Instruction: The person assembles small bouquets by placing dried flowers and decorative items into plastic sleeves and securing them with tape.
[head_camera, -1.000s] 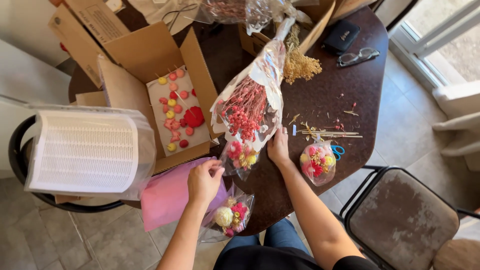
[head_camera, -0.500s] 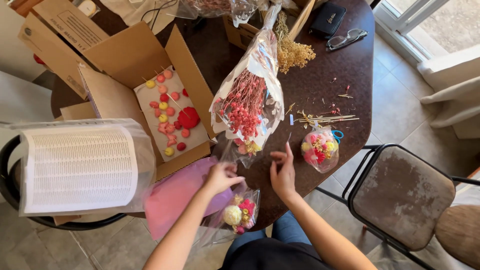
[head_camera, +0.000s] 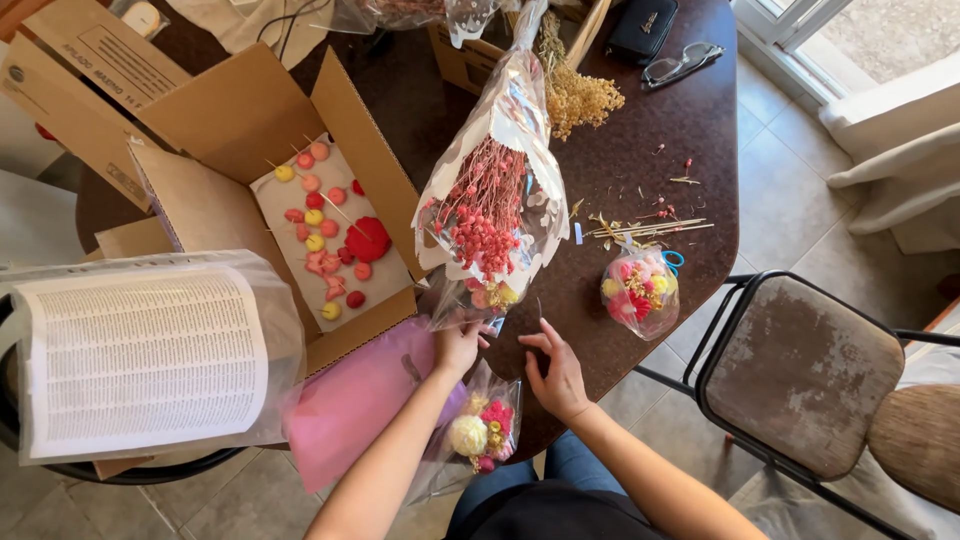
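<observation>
My left hand (head_camera: 458, 345) pinches the lower end of a clear cellophane bundle of dried pink flowers (head_camera: 487, 212) lying on the dark table (head_camera: 640, 150). My right hand (head_camera: 556, 372) rests just to its right, fingers curled on the table near the edge, holding nothing I can make out. A small cellophane-wrapped posy (head_camera: 478, 428) of yellow, pink and white pompoms lies under my left forearm. Another small wrapped posy (head_camera: 640, 291) sits right of my hands.
An open cardboard box (head_camera: 250, 130) with red, pink and yellow pompoms stands at the left. A plastic-wrapped white stack (head_camera: 140, 355) and pink paper (head_camera: 350, 405) lie below it. Cut stems (head_camera: 650, 228), glasses (head_camera: 680, 65), a black pouch (head_camera: 640, 28) and a worn chair (head_camera: 800, 370) are at right.
Both hands have drawn back toward the table's near edge; the left now pinches the bottom of the pink flower bundle and the right has come off it.
</observation>
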